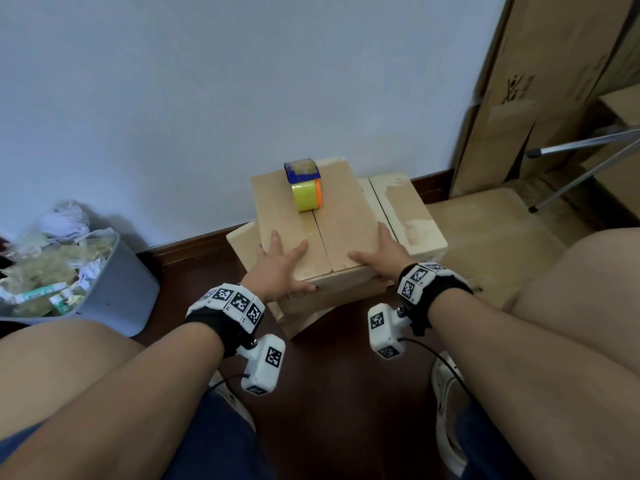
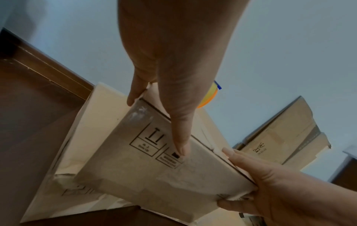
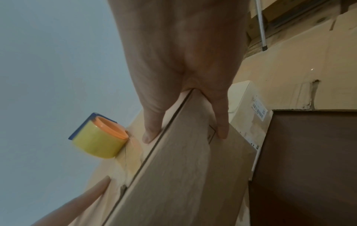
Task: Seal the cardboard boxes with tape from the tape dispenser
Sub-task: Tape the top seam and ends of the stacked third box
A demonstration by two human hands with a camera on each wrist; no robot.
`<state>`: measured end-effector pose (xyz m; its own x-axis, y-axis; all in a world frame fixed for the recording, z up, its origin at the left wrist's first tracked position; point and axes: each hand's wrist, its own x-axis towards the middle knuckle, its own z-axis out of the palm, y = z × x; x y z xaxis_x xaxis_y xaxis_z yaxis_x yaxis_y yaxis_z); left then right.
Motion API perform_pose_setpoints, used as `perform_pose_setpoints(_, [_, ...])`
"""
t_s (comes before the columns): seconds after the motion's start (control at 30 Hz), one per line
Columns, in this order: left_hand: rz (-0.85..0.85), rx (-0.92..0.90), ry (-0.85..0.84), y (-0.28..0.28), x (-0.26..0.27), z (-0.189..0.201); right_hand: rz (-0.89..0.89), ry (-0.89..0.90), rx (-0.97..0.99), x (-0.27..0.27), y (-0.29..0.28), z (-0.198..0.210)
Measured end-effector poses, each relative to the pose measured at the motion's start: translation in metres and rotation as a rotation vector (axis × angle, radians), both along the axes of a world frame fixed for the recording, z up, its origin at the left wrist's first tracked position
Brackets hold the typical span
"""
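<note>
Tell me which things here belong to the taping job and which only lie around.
For the job: top box, held by left hand and right hand; tape dispenser on it; box below.

Lying about: bin of rubbish, big cartons, metal legs.

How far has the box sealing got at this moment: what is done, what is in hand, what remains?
Done: the top box has its flaps closed, meeting at a centre seam; whether tape covers the seam is unclear. In hand: the left hand and right hand grip its near corners. The tape dispenser sits untouched at its far end. Left: taping this seam, perhaps also the boxes underneath.
</note>
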<state>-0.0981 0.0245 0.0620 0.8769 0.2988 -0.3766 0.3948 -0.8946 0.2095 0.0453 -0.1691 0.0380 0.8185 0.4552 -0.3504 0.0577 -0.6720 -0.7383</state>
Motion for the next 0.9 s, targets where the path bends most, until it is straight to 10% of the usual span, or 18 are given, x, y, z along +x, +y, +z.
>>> perform_pose_setpoints(0.9, [0.047,0.022,-0.267,0.016,0.016,-0.028,0.174,-0.225,-0.136,0.006,0.019,-0.005])
